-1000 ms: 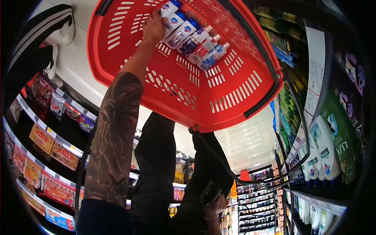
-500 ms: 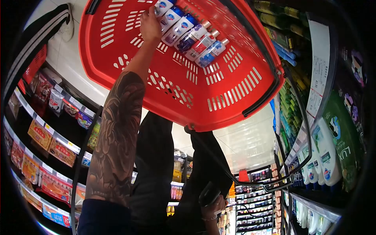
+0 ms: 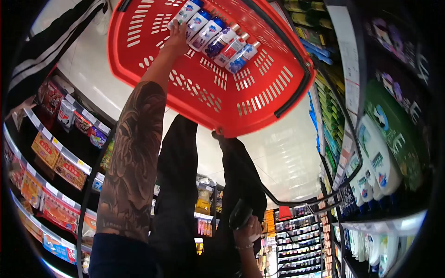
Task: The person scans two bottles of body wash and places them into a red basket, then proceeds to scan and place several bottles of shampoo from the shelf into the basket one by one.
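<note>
My tattooed left arm reaches up into a red shopping basket [image 3: 204, 116]. My left hand [image 3: 176, 39] has its fingers around the lower end of a white body wash bottle [image 3: 186, 13] with a blue cap, the leftmost in a row. Beside it lie two more blue-capped bottles [image 3: 207, 34] and three LUX bottles [image 3: 243, 58], all against the slotted basket wall. Low in the view, next to my dark trouser leg, my right hand [image 3: 250, 231] is wrapped round a dark handheld scanner [image 3: 240, 214]. A bracelet shows on that wrist.
Snack shelves [image 3: 55, 153] curve along the left. On the right, a shelf holds green LUX bottles [image 3: 394, 134] and white bottles [image 3: 378, 157]. The basket's black handle [image 3: 356, 139] swings out below it. Another person's striped trouser leg [image 3: 51, 51] stands at upper left.
In the view, the basket and its bottles have shifted slightly up. The left hand has slid toward the leftmost bottle's lower end. The right hand with the scanner has risen slightly.
</note>
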Demonstrator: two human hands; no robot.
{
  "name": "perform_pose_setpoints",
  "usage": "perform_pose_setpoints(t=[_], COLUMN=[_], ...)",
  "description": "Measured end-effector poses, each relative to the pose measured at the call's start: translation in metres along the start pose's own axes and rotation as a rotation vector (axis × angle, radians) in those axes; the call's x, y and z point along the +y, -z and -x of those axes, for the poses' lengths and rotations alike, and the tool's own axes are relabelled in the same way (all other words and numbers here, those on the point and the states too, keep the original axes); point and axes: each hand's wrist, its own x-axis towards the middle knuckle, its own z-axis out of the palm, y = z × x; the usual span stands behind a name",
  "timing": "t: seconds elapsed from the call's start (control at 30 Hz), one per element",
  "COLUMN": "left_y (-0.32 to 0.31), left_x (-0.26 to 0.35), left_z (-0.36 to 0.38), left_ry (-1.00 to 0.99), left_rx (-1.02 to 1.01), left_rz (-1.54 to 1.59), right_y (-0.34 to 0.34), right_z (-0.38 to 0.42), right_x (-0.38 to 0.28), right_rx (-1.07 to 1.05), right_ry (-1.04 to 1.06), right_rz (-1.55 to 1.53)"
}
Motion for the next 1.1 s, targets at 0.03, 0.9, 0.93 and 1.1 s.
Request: perform_pose_setpoints(t=[0.03, 0.9, 0.93, 1.1], left_y=[0.003, 0.172, 0.178, 0.183], left_x=[0.007, 0.540, 0.532, 0.491], left_z=[0.013, 0.466, 0.479, 0.506], left_ry=[0.002, -0.246, -0.267, -0.389], left_rx=[-0.105, -0.563, -0.534, -0.649], left_rz=[0.013, 0.795, 0.761, 0.725], right_y=[0.001, 0.105, 0.103, 0.100], right_z=[0.005, 0.217, 0.226, 0.247], right_x=[0.000, 0.096, 0.103, 0.136], right_rx=[-0.014, -0.270, -0.271, -0.176], right_ry=[0.007, -0.368, -0.383, -0.481], right_rz=[-0.012, -0.406, -0.402, -0.484])
